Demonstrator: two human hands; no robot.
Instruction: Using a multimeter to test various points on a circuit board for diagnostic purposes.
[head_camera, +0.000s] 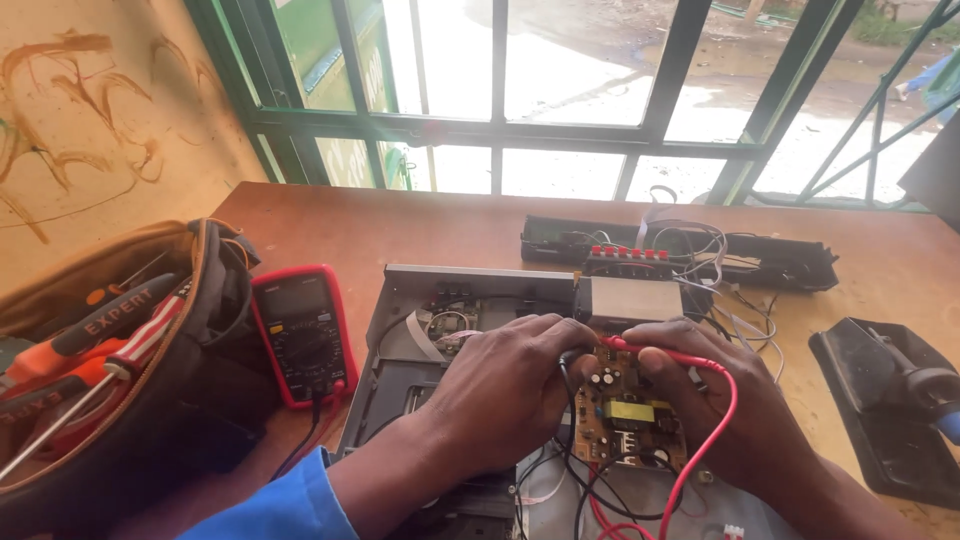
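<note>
- My left hand (505, 385) is curled down over the left edge of the brown circuit board (628, 415), fingers clenched around something I take to be the black probe; the tip is hidden under the knuckles, so I cannot tell exactly where it touches
- My right hand (715, 405) pinches the red probe (650, 350) between thumb and forefinger, laid almost flat so its tip reaches the top edge of the board while its red lead (715, 425) loops back over my wrist, out of the way of the parts
- The board sits inside the opened grey metal chassis (420, 320), just in front of a silver shielded box (635, 298), which keeps it steady and still wired while both hands work on it
- The red multimeter (305, 335) lies face up just left of the chassis, near enough for me to read its dial without moving either hand; its leads run toward the board
- An open tool bag (110, 370) with orange-handled screwdrivers (100, 325) rests at the far left, within reach
- A black front panel (690, 255) with loose wires lies behind the chassis, and a black stand (890, 405) sits at the right on the wooden table (400, 225)
</note>
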